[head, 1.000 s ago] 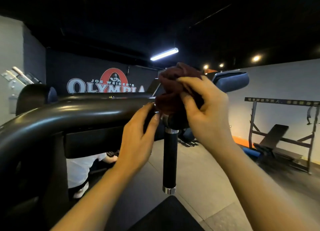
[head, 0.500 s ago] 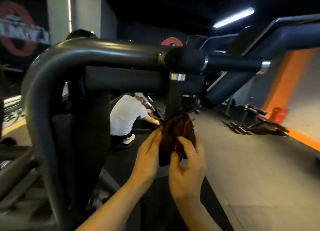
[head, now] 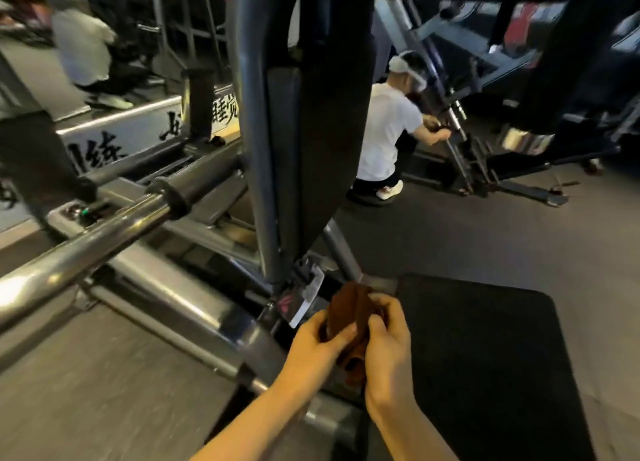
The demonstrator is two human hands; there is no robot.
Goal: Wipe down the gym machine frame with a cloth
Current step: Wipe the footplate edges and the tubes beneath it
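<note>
Gym machine frame (head: 266,142): dark grey steel uprights w/ black pad, filling centre of view, running down to a floor-level base rail (head: 194,308) that is slanting lower left to centre.
Chrome bar (head: 86,239): lying diagonally at left, black collar partway along, sitting above the base rail.
Black seat pad (head: 485,356): lying lower right, just beside the hands.
Person in white T-shirt (head: 384,131): crouching in background behind the frame, working at another machine.
Left hand (head: 318,348): fingers curling round lower left side of cloth, thumb pressing across its front; gripping it.
Right hand (head: 388,343): fingers wrapping over right side & top of cloth; gripping it too.
Brown cloth (head: 349,313): bunched btwn both hands, upper part sticking out above the fingers, sitting near the foot of the upright, just beside the frame's label plate (head: 306,296); contact w/ frame cannot be told.
</note>
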